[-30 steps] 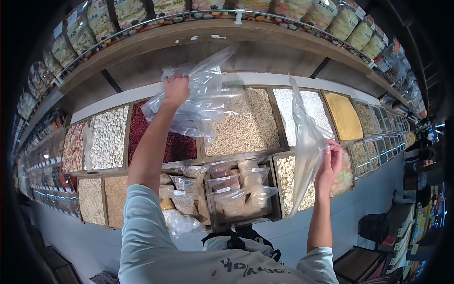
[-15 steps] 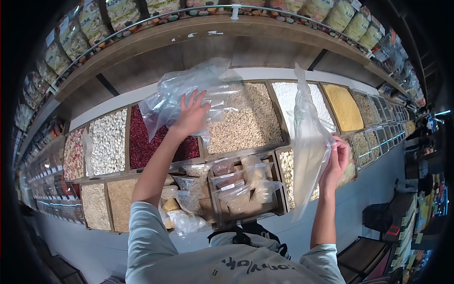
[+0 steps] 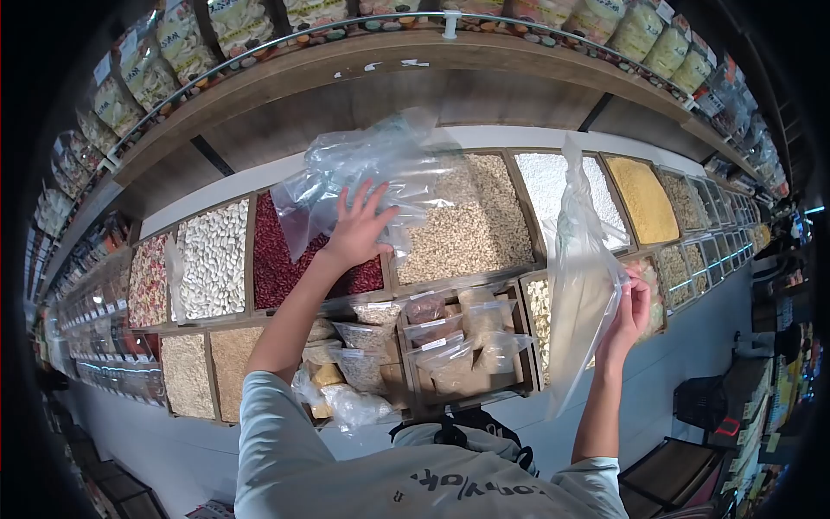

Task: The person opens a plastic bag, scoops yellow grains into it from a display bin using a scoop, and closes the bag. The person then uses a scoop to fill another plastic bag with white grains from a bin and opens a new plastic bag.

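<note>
My left hand (image 3: 359, 229) is spread with its fingers apart and presses against a crumpled pile of clear plastic bags (image 3: 380, 173) lying over the bins of dark red beans (image 3: 272, 259) and pale grain (image 3: 458, 225). My right hand (image 3: 629, 311) pinches the edge of a single clear plastic bag (image 3: 579, 268), which hangs upright in front of the white-grain bin (image 3: 553, 186) and a lower bin of light kernels.
Wooden bins of beans, grains and seeds run left to right, including white beans (image 3: 207, 259) and yellow meal (image 3: 644, 199). A lower box holds small packed bags (image 3: 450, 337). A shelf (image 3: 363, 69) with packaged goods hangs above. Dark baskets (image 3: 709, 402) stand at the right.
My left hand let go of the bundle of bags it held up and came down, now flat and open against them. My right hand with the single bag drifted slightly lower and to the right.
</note>
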A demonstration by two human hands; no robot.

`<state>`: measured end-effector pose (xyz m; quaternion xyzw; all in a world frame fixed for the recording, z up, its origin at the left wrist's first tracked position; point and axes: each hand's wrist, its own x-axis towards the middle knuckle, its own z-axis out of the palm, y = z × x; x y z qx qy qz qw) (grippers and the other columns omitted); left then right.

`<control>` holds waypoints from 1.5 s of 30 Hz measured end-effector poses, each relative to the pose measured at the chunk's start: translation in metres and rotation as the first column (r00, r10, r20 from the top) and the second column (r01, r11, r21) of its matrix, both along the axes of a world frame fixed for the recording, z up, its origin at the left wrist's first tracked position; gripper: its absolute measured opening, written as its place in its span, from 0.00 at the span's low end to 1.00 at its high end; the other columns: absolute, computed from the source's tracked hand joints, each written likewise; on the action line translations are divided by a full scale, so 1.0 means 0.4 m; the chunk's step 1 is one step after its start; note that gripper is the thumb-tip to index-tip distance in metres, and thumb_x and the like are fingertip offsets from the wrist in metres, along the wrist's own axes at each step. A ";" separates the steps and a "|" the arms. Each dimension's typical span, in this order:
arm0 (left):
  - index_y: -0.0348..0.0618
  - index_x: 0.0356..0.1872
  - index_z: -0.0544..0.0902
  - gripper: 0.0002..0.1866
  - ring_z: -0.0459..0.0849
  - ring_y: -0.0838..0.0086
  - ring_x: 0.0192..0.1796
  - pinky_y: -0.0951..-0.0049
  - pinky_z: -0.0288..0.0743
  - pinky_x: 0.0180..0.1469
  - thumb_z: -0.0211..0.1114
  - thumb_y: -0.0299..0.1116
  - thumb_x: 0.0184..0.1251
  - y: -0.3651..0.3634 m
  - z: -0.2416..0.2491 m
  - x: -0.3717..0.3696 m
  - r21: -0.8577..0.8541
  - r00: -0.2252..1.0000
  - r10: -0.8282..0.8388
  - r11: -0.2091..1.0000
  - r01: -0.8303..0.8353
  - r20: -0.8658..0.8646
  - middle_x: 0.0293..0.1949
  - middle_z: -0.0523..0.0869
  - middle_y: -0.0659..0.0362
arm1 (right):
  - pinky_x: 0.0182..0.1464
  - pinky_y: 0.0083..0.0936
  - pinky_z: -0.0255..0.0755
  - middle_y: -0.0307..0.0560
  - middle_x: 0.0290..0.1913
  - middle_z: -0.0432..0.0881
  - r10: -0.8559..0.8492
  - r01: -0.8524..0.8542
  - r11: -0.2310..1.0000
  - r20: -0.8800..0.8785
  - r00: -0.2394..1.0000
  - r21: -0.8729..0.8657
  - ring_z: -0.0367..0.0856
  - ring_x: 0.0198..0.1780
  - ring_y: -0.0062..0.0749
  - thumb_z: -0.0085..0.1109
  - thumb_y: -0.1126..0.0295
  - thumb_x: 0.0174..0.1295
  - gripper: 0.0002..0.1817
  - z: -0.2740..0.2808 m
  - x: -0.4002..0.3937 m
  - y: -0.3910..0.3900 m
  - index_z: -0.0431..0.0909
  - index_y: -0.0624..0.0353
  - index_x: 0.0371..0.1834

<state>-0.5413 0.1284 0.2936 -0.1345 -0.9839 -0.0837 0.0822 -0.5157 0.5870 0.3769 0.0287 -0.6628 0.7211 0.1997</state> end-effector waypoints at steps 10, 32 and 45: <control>0.48 0.33 0.83 0.04 0.71 0.60 0.70 0.40 0.56 0.67 0.66 0.29 0.55 -0.122 0.006 -0.128 -0.076 0.820 0.081 0.986 -0.150 -0.567 0.57 0.81 0.59 | 0.64 0.26 0.66 0.48 0.55 0.78 -0.041 0.042 0.998 -0.019 0.999 0.043 0.74 0.55 0.27 0.50 0.75 0.75 0.02 -0.015 0.006 -0.011 0.72 0.61 0.43; 0.39 0.73 0.67 0.33 0.73 0.59 0.69 0.60 0.66 0.70 0.65 0.37 0.69 -0.189 0.056 -0.069 0.887 0.719 0.625 0.461 -0.025 -0.304 0.66 0.76 0.47 | 0.62 0.59 0.75 0.56 0.53 0.81 0.332 -0.211 0.841 0.167 0.928 -0.497 0.79 0.62 0.58 0.57 0.62 0.72 0.16 0.018 0.071 -0.049 0.72 0.61 0.54; 0.44 0.59 0.77 0.21 0.83 0.60 0.57 0.54 0.74 0.64 0.64 0.45 0.74 0.607 -0.007 0.351 0.288 0.791 -0.557 -0.737 -0.611 0.253 0.50 0.85 0.55 | 0.50 0.30 0.80 0.49 0.48 0.84 0.822 -0.447 0.500 0.245 0.513 -0.742 0.85 0.45 0.34 0.52 0.62 0.76 0.17 -0.041 0.148 -0.059 0.77 0.64 0.57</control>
